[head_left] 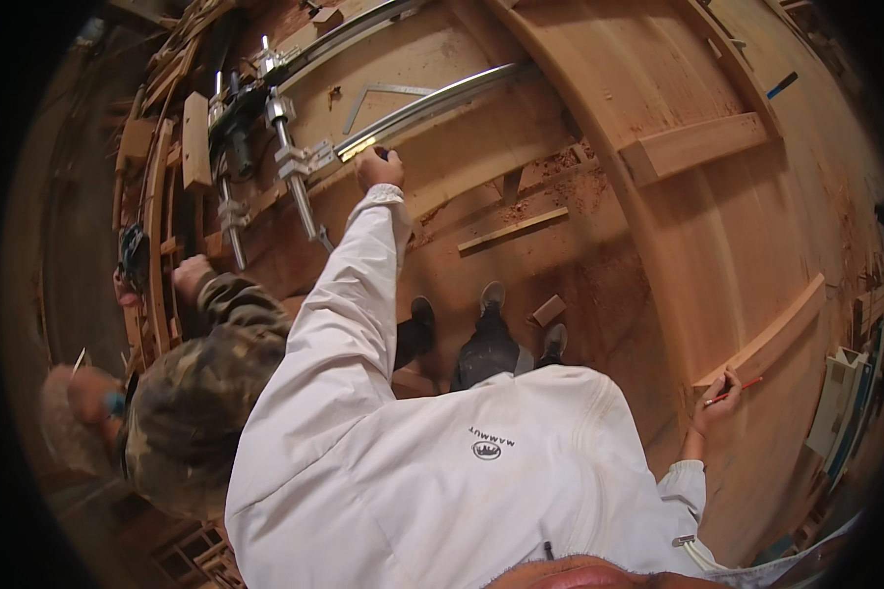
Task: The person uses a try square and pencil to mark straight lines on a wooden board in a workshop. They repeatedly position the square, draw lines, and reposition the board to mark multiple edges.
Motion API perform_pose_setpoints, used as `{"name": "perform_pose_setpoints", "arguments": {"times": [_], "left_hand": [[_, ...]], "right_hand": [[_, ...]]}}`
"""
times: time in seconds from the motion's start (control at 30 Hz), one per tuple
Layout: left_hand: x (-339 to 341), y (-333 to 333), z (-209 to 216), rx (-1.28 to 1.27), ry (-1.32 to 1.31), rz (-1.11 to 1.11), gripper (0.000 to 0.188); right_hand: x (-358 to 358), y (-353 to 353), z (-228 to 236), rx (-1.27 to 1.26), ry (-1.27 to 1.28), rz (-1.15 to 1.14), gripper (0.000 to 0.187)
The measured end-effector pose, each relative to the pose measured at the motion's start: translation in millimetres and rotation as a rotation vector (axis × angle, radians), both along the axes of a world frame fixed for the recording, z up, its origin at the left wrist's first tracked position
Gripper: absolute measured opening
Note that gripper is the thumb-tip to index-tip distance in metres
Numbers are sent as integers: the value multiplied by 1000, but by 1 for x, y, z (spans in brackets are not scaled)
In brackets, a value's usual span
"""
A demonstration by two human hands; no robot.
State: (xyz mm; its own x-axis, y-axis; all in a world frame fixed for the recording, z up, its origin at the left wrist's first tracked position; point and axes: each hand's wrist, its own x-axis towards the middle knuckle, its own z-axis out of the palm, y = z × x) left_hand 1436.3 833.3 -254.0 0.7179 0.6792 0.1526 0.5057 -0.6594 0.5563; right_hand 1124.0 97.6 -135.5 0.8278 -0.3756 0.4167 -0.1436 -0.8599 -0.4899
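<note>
My left hand, at the end of the outstretched white sleeve, is closed around a small dark tape measure. A short yellow blade shows beside it, along the near metal rail. Far to the right, my right hand has a red pencil between its fingers. That hand is at the near end of a wooden bar lying across a large wooden panel. My left fingers partly hide the tape measure's case.
A machine on metal rods stands at the far left. A metal square lies on the board between the rails. Another person in a camouflage jacket is close on my left. A wooden strip and a block lie below the bench.
</note>
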Motion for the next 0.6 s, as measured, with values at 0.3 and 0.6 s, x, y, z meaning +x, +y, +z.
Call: {"name": "perform_pose_setpoints", "arguments": {"times": [0.3,0.6], "left_hand": [[161,221,-95,290,423,-184,37],[196,315,-153,260,494,-335,46]], "right_hand": [[14,-3,-34,-18,24,-257,20],[28,20,-13,-363,145,-494,17]]}}
